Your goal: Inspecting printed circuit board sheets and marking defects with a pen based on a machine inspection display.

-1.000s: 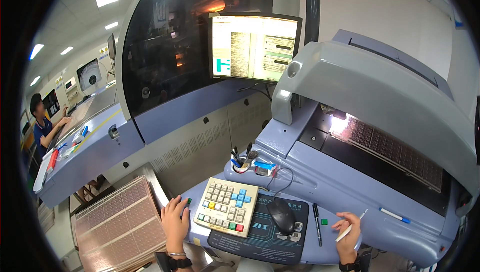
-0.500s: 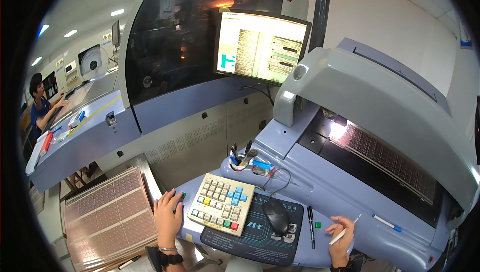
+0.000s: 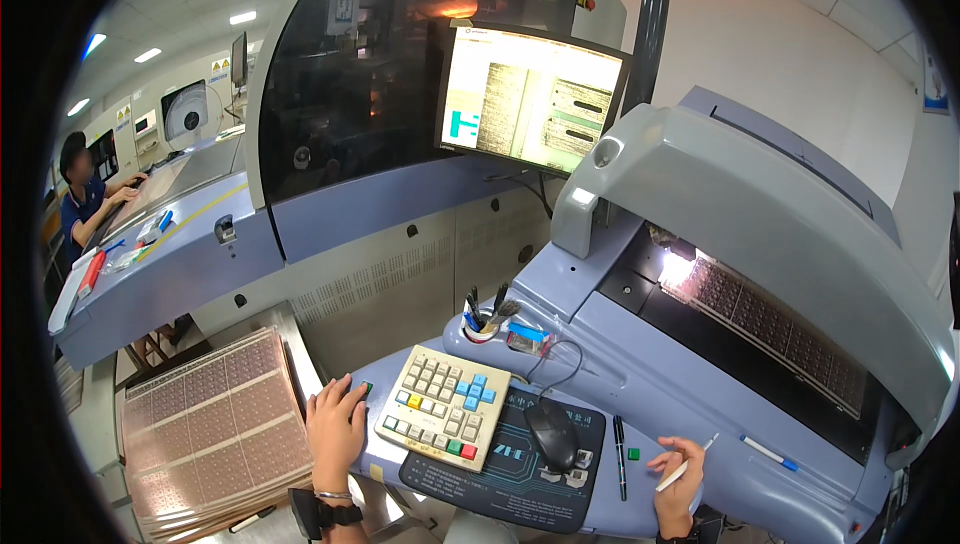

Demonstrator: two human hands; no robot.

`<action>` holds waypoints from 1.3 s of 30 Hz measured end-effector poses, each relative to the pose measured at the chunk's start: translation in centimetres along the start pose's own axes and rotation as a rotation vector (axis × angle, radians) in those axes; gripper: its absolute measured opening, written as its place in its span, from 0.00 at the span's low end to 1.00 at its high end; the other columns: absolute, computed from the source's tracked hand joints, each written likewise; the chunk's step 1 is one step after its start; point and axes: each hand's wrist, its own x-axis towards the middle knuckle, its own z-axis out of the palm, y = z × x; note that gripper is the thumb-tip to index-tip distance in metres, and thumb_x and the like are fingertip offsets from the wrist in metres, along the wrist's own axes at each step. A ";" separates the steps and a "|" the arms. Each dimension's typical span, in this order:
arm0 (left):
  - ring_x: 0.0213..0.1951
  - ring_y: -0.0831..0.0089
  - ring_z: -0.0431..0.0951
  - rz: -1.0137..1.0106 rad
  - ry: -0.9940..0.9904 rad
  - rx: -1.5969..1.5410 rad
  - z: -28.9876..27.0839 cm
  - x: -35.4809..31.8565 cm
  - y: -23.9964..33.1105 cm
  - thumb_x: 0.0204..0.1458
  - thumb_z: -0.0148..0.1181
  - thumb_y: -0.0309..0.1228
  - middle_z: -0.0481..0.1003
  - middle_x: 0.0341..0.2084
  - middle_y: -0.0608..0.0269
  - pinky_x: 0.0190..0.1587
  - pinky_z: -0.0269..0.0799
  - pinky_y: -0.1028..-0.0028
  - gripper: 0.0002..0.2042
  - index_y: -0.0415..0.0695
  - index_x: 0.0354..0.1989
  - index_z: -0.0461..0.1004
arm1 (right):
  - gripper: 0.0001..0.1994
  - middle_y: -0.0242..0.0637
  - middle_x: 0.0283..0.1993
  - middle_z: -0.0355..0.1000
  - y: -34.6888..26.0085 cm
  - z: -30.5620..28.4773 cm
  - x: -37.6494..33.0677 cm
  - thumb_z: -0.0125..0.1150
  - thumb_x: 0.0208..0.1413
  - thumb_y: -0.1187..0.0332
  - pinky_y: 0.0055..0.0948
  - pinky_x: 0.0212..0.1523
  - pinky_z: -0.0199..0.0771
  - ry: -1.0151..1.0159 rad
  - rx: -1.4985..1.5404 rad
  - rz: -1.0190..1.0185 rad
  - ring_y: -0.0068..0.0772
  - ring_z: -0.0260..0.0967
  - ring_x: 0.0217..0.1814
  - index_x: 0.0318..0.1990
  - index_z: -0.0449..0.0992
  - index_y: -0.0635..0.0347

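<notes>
My left hand point(image 3: 336, 428) lies flat on the blue console, fingertips at a small green button point(image 3: 367, 387), just left of a beige keypad point(image 3: 443, 419) with coloured keys. Over at the console's right end, my right hand point(image 3: 677, 471) grips a thin white stylus point(image 3: 688, 462). A black mouse point(image 3: 552, 431) sits on a dark mat point(image 3: 500, 474) between the hands. Beside the mat lies a black pen point(image 3: 619, 456), with a small green button point(image 3: 632, 454) next to it.
A stack of brown circuit panels point(image 3: 205, 429) lies at lower left. A monitor point(image 3: 530, 96) hangs above; a grey hood point(image 3: 760, 214) covers a lit panel point(image 3: 760, 324). A cup of pens point(image 3: 482, 324) stands behind the keypad. Another person point(image 3: 85, 199) works at far left.
The view has dropped and shifted slightly. My left hand moved a little right toward the green button; my right hand stays at the console's right end with the stylus.
</notes>
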 end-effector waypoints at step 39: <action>0.61 0.57 0.67 0.032 -0.007 0.002 0.3 -0.3 -0.6 0.55 0.56 0.32 0.72 0.57 0.60 0.65 0.54 0.54 0.15 0.52 0.51 0.78 | 0.08 0.46 0.45 0.73 -0.2 -0.2 -0.1 0.42 0.67 0.75 0.20 0.30 0.71 -0.028 -0.001 0.008 0.25 0.74 0.29 0.50 0.62 0.65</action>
